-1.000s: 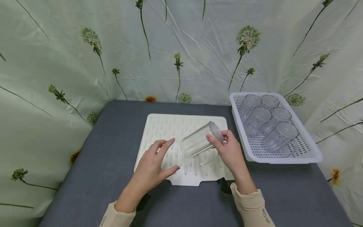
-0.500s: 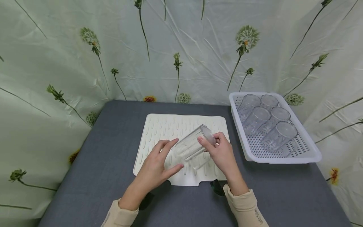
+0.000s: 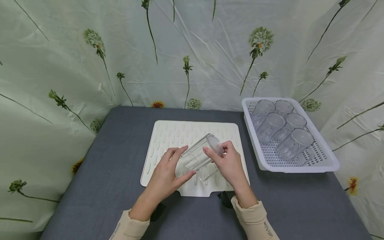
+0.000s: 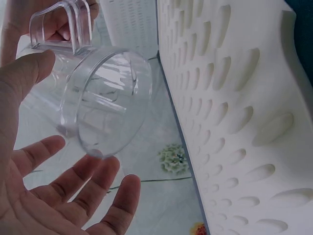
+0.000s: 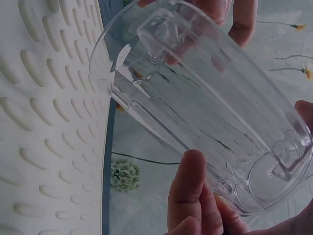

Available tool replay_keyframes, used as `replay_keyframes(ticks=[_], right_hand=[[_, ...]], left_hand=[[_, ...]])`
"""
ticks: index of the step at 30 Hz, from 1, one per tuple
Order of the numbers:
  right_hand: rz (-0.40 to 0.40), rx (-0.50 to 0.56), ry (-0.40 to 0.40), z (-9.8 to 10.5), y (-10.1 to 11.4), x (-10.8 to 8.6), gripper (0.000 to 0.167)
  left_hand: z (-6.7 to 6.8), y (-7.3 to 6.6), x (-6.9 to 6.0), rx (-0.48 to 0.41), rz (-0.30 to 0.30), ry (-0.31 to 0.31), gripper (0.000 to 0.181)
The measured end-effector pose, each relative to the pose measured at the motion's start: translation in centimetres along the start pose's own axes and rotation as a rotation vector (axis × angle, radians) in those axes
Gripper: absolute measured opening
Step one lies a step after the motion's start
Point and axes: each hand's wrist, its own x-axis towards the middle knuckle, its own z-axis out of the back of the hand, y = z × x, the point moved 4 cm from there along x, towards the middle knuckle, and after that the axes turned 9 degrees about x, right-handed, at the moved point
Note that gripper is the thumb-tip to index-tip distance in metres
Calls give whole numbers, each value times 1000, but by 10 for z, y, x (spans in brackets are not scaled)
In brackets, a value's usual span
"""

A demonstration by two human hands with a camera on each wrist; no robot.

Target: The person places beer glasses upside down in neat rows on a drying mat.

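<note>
A clear, handled cup is tilted above the white ridged mat. My right hand pinches one end of it between thumb and fingers. Around the cup's other end spreads my left hand, fingers and thumb apart. In the left wrist view the cup lies between the thumb and the spread fingers of the left hand; whether they touch it is hard to tell. The right wrist view has the right hand at the lower edge of the cup.
A white perforated basket stands at the right of the grey table, holding several clear cups. Behind the table hangs a pale curtain printed with flowers.
The right hand has moved left with the cup, bringing it close to the left hand. The left hand has shifted slightly to the right. The basket's cups have stayed put.
</note>
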Motion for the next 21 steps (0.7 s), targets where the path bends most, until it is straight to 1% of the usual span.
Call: replay_keyframes(ticks=[7,10,14,17,21], right_hand=[[-12,28,17,-8,-3,-3,53],[-17,24,15,-11,-2,-4,54],[-18,13,11,-14,-1,-5,55],[-24,7,11,-16,-2,-6,57],[-31,-2,15,-19,-5,-6,59]], left_hand=[[-3,-1,0,3,56,0,82],[-4,-1,0,12,68,-8,82],[-4,-3,0,37,71,-36,84],[-5,-5,0,91,68,-70,85],[-8,-7,-2,193,64,-116,88]])
